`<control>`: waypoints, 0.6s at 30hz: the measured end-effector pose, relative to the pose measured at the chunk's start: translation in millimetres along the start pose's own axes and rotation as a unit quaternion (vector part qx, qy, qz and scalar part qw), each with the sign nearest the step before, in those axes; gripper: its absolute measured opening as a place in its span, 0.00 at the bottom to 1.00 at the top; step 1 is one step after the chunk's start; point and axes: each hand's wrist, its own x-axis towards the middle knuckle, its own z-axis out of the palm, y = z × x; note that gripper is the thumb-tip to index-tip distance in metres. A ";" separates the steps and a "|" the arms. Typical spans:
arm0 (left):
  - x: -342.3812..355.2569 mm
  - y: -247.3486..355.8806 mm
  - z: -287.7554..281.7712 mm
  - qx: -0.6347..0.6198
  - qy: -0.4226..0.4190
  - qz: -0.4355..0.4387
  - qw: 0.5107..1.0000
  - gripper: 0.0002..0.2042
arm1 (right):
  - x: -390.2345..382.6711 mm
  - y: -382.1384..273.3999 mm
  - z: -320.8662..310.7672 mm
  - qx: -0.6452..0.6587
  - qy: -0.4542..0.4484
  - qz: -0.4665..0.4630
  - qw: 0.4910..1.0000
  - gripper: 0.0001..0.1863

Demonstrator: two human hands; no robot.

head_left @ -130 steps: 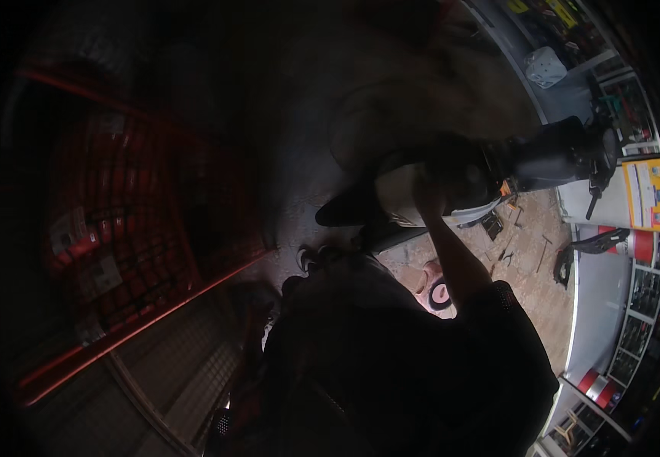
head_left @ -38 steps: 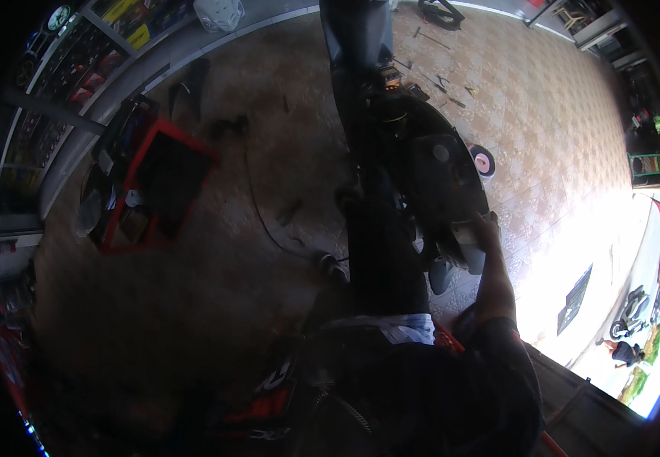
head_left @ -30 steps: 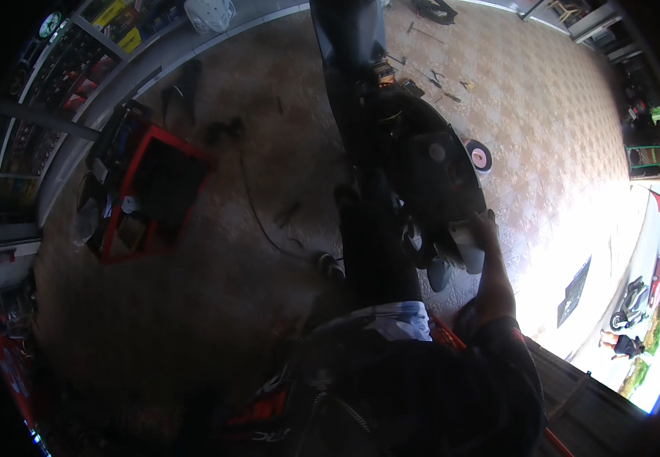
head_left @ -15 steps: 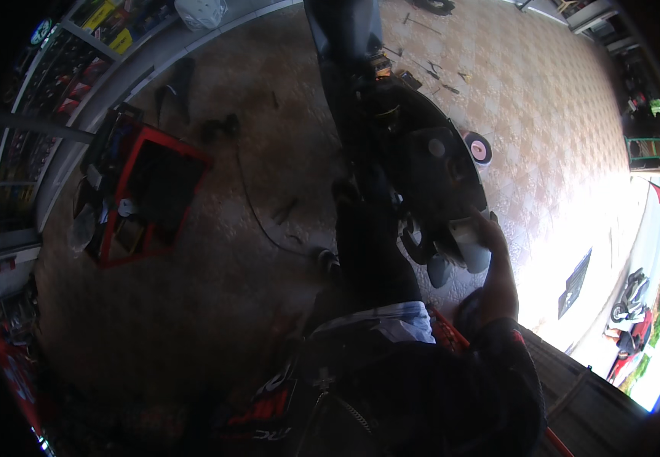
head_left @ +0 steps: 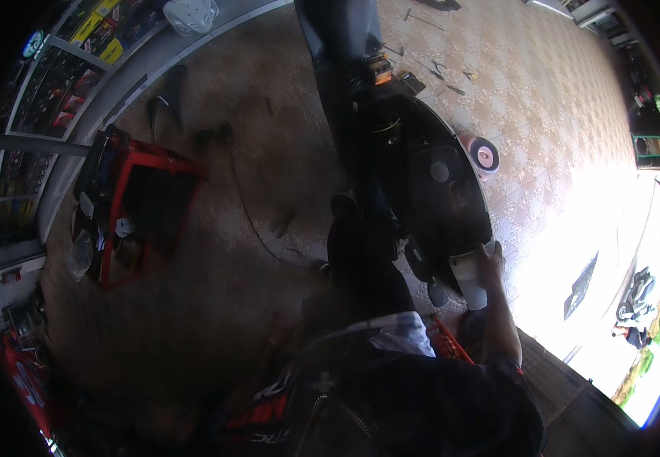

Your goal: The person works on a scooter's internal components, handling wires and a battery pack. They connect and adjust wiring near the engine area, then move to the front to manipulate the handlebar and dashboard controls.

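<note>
Scooter: Work Status

Our right hand grasps the pale tail panel at the scooter's rear; our left hand is out of view. Tools lie on the floor. We cannot determine completed or remaining steps.

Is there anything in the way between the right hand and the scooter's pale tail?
No, nothing visible stands between them: the right hand is right at the edge of the scooter's pale tail and seems to touch it.
</note>
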 end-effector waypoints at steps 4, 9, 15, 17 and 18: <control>19.7 2.6 -30.9 0.004 0.029 -0.006 1.000 0.30 | -16.7 -39.5 -4.5 0.097 0.046 0.102 0.989 0.48; 9.7 -1.4 -58.2 -0.016 0.016 -0.020 1.000 0.32 | -11.2 -62.6 -33.9 -0.173 -0.025 -0.085 0.981 0.26; -20.7 -9.3 -46.4 0.124 0.211 0.215 0.946 0.46 | -2.5 -32.4 -9.2 -0.133 0.027 -0.073 0.988 0.19; -22.5 -11.5 -30.8 0.052 0.218 0.184 0.957 0.53 | 8.2 -21.6 -3.1 -0.074 0.037 -0.027 0.996 0.19; -28.3 -15.0 -26.2 -0.053 0.188 0.108 0.975 0.49 | 10.3 -17.4 -0.6 -0.094 0.029 -0.067 0.993 0.20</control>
